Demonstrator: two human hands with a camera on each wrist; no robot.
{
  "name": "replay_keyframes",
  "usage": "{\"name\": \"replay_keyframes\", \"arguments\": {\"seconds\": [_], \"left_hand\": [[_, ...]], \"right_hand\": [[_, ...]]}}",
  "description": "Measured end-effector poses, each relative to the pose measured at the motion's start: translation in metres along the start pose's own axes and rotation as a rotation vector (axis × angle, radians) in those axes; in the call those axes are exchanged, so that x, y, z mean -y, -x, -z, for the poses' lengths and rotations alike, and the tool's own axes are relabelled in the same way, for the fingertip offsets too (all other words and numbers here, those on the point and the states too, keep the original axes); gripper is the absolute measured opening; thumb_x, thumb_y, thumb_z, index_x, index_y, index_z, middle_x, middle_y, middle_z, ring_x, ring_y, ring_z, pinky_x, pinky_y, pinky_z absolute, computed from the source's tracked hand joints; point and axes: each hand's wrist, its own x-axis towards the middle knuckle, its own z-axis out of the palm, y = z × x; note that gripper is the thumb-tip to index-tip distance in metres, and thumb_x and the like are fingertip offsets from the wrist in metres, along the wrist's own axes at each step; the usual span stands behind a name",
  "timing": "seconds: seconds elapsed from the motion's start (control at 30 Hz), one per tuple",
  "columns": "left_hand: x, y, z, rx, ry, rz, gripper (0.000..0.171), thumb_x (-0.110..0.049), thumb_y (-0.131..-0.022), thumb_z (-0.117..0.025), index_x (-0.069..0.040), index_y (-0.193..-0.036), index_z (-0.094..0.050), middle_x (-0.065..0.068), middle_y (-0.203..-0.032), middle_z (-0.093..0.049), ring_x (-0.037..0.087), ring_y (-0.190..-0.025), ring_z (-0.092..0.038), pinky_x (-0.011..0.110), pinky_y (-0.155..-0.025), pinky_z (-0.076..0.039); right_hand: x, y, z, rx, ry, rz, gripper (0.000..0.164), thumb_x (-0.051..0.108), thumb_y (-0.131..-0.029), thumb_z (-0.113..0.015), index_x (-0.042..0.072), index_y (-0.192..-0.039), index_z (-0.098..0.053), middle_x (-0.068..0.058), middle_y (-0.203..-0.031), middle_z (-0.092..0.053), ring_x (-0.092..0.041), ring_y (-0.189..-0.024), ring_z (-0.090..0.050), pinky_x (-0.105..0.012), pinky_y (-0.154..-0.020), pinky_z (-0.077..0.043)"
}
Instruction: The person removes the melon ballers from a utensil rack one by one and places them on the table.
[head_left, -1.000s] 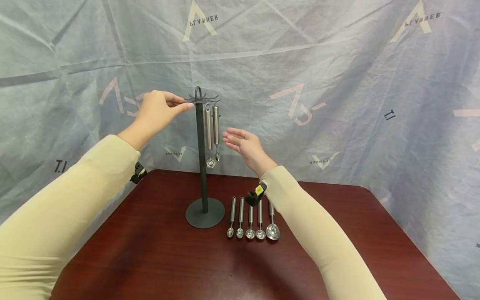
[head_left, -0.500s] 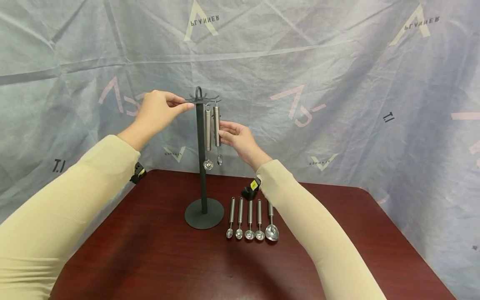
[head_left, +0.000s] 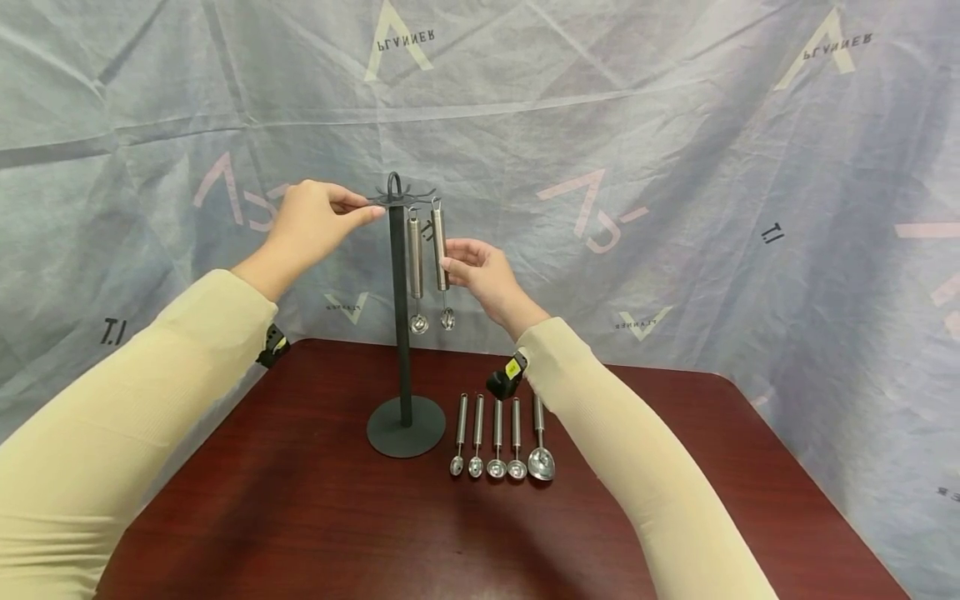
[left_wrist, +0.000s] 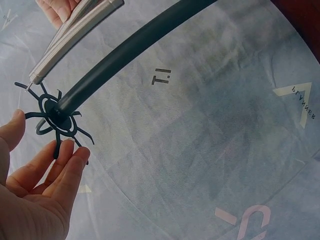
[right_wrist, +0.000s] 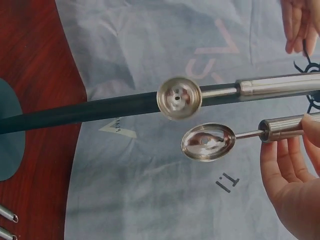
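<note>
In the head view my left hand (head_left: 318,225) holds the hooked top of a dark metal utensil stand (head_left: 401,333); the left wrist view has thumb and fingers on opposite hooks (left_wrist: 55,117). My right hand (head_left: 487,279) pinches the steel handle of an oval melon baller (right_wrist: 207,142), thumb in front and fingers behind. Its bowl points down, and the handle tilts slightly. The handle's loop is at the tip of a right-hand hook; whether it still bears on the hook I cannot tell. A round melon baller (right_wrist: 179,98) hangs from the neighbouring hook, beside the post.
Several steel scoops (head_left: 497,467) lie in a row on the dark red table (head_left: 337,517), right of the stand's round base (head_left: 390,437). The rightmost scoop (head_left: 542,463) has a larger bowl. A grey printed cloth (head_left: 675,208) hangs behind the table.
My right hand has moved left to the oval melon baller and taken its handle. The melon baller has since shifted right, away from the post. My left hand stays on the stand's top.
</note>
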Motion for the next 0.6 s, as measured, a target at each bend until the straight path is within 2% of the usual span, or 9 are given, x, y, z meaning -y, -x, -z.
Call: {"name": "replay_keyframes", "arguments": {"seconds": [0.23, 0.4, 0.6], "left_hand": [[0.001, 0.0, 0.0, -0.008, -0.008, -0.007, 0.05, -0.047, -0.092, -0.063, -0.006, -0.119, -0.069, 0.017, -0.115, -0.07, 0.031, -0.107, -0.065, 0.045, -0.09, -0.049], [0.0, 0.001, 0.0, -0.01, -0.014, -0.009, 0.05, -0.046, -0.092, -0.063, -0.005, -0.12, -0.069, 0.017, -0.114, -0.07, 0.032, -0.107, -0.065, 0.045, -0.09, -0.049], [0.0, 0.002, 0.001, -0.005, -0.008, 0.0, 0.051, -0.047, -0.092, -0.063, -0.006, -0.121, -0.069, 0.017, -0.116, -0.07, 0.031, -0.108, -0.064, 0.045, -0.09, -0.049]], "right_hand": [[0.003, 0.003, 0.002, -0.018, -0.035, 0.007, 0.03, 0.0, -0.092, -0.063, -0.003, -0.121, -0.059, -0.003, -0.097, -0.064, -0.011, -0.085, -0.061, -0.028, -0.083, -0.056], [-0.003, 0.004, 0.006, -0.034, -0.043, -0.009, 0.031, -0.001, -0.092, -0.063, -0.004, -0.122, -0.058, -0.005, -0.102, -0.064, -0.01, -0.084, -0.061, -0.027, -0.083, -0.056], [-0.015, 0.005, 0.013, -0.051, -0.038, -0.034, 0.032, -0.001, -0.092, -0.063, -0.005, -0.123, -0.058, -0.017, -0.115, -0.063, -0.01, -0.084, -0.062, -0.028, -0.085, -0.056]]}}
